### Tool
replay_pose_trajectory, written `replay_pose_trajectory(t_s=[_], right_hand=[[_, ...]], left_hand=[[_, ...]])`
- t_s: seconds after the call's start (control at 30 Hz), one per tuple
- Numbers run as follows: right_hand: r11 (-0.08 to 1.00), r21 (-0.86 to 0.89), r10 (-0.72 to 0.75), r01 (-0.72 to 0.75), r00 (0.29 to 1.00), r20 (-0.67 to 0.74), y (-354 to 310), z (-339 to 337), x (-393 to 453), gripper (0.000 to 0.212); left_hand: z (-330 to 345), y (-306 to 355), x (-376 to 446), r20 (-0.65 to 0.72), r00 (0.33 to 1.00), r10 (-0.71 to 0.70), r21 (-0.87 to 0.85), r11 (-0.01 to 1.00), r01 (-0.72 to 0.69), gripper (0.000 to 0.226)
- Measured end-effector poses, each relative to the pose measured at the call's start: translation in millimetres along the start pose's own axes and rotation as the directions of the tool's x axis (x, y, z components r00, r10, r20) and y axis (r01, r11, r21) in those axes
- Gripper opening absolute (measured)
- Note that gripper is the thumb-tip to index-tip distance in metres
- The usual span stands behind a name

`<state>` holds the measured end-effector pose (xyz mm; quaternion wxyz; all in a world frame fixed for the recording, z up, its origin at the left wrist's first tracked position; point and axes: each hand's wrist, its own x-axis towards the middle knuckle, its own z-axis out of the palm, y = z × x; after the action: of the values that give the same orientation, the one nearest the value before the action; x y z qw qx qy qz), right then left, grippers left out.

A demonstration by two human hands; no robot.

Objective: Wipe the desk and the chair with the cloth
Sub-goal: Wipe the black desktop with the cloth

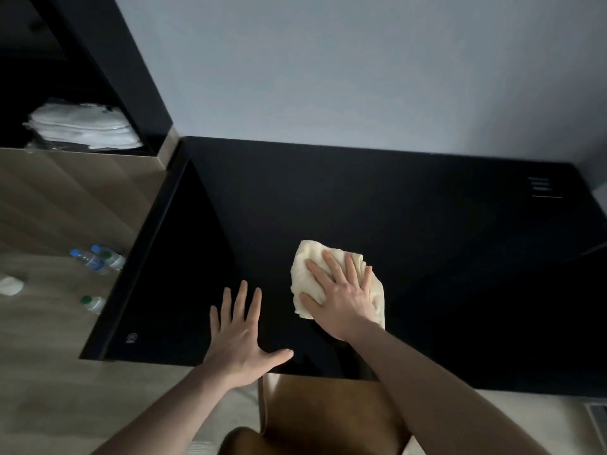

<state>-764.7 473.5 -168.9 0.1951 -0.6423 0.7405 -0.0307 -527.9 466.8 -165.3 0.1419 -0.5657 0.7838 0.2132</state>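
1. Both hands are flat on the black desk point(394, 208): left hand point(241, 336) spread and holding nothing, right hand point(341, 297) pressing down on the cloth point(307, 257).
2. Brown chair point(322, 412) sits tucked at the desk's near edge.
3. Cream cloth is bunched mid-desk.
4. Water bottles point(98, 259) on the floor, left.

You find no text you can read here: the small pale round mark point(131, 337) at the lower-left corner of the black glossy desk top point(394, 208) is too blurred to make out.
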Motion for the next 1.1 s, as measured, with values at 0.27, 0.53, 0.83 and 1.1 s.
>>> replay_pose_trajectory(t_s=[0.27, 0.53, 0.83, 1.1], right_hand=[[0.987, 0.042, 0.158, -0.157, 0.987, -0.020, 202, -47, -46, 0.077], [0.877, 0.050, 0.480, -0.477, 0.875, -0.064, 364, -85, -94, 0.075], [0.856, 0.065, 0.514, -0.512, 0.858, -0.015, 278, -72, -82, 0.079], [0.987, 0.005, 0.158, -0.158, 0.987, -0.022, 210, -53, -77, 0.080]], left_hand=[[5, 169, 26, 0.220, 0.972, -0.085, 0.031, 0.996, 0.080, 0.161], [10, 212, 35, 0.352, 0.928, -0.122, 0.041, 0.993, 0.115, 0.174], [10, 209, 39, 0.335, 0.938, -0.090, 0.016, 0.996, 0.090, 0.172], [10, 216, 38, 0.323, 0.937, -0.135, 0.022, 0.991, 0.135, 0.174]])
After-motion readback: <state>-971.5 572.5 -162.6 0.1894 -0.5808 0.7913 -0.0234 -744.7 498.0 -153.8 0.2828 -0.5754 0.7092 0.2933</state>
